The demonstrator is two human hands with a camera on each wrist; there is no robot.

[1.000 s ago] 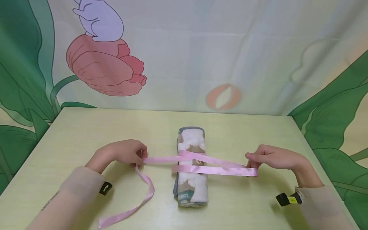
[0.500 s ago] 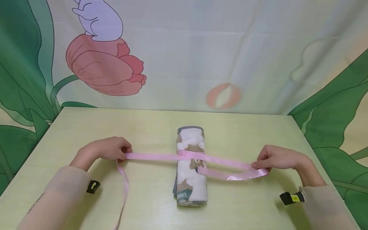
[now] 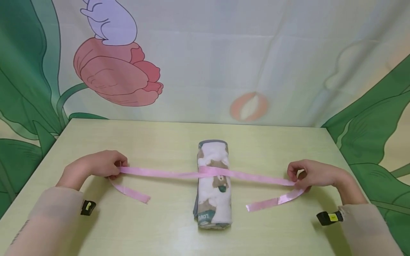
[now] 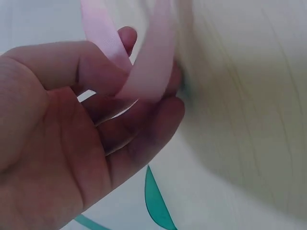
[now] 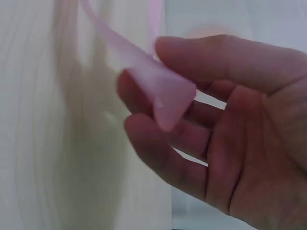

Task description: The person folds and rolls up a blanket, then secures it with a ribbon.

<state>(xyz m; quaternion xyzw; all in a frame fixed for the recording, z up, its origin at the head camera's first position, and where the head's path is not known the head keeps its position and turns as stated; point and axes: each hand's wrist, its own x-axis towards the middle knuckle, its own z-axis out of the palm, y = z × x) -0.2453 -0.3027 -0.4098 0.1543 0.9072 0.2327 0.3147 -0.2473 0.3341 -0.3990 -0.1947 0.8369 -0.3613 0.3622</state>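
A rolled towel [image 3: 213, 208], white with brown bear prints and a grey edge, lies lengthwise on the table. Around its middle goes a pink satin ribbon [image 3: 169, 174], whose two ends stretch out to either side. The left hand [image 3: 104, 163] pinches one end at the left; a short tail hangs below the fingers. In the left wrist view the ribbon [image 4: 152, 57] loops over the curled fingers. At the right, the right hand [image 3: 315, 174] pinches the other end, its tail slanting back toward the towel. Thumb and fingers hold the folded ribbon [image 5: 168, 96] in the right wrist view.
The pale wooden table [image 3: 160, 227] spans the lower view. Behind it hangs a curtain [image 3: 198, 71] printed with a rabbit, a flower and leaves. Black straps [image 3: 88, 207] hang from the sleeves.
The left hand has moved left, drawing the ribbon out longer; the right hand has moved slightly right. Both loose tails are shorter or freed, and the lower strand is off the towel.
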